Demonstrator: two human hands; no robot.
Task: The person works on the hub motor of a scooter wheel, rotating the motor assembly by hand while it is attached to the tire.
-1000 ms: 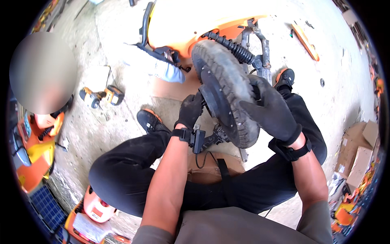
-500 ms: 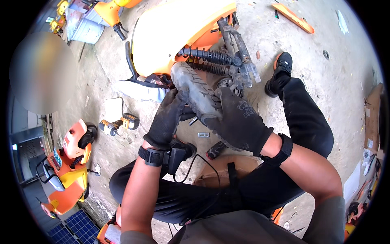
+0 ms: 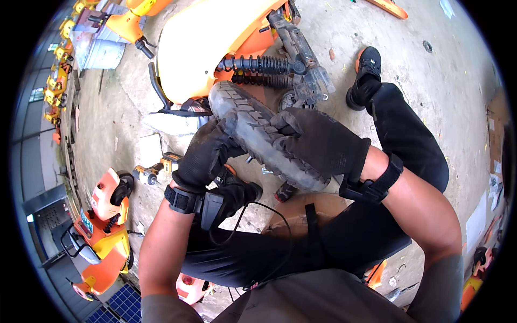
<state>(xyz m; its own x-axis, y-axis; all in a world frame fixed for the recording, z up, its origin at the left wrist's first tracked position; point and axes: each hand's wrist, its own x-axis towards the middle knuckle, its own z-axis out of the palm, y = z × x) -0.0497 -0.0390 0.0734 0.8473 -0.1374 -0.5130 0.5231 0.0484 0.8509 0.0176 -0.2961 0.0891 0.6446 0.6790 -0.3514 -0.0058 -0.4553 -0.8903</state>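
My left hand (image 3: 204,151), in a black glove, is closed on the near left side of a dirty black tyred wheel (image 3: 237,105). My right hand (image 3: 323,145), gloved the same way, grips the wheel from the right, fingers over its tread. The wheel is held tilted above the floor between my legs. Just beyond it are black shock absorbers (image 3: 261,64), a metal fork assembly (image 3: 307,72) and a partly hidden round hub (image 3: 286,101) on an orange scooter body (image 3: 188,51), which lies on the floor.
A cordless power drill (image 3: 159,169) lies left of my hands. More orange and yellow scooters (image 3: 105,242) stand at the left. My bent legs frame the work, over a brown cardboard piece (image 3: 291,210). Cardboard (image 3: 497,140) is at the right edge; an orange strip (image 3: 390,8) lies far right.
The wheel has swung from upright, side-on to a flatter slant with its tread up. My left hand moved from its centre to its rim. My view has shifted, bringing more scooters in.
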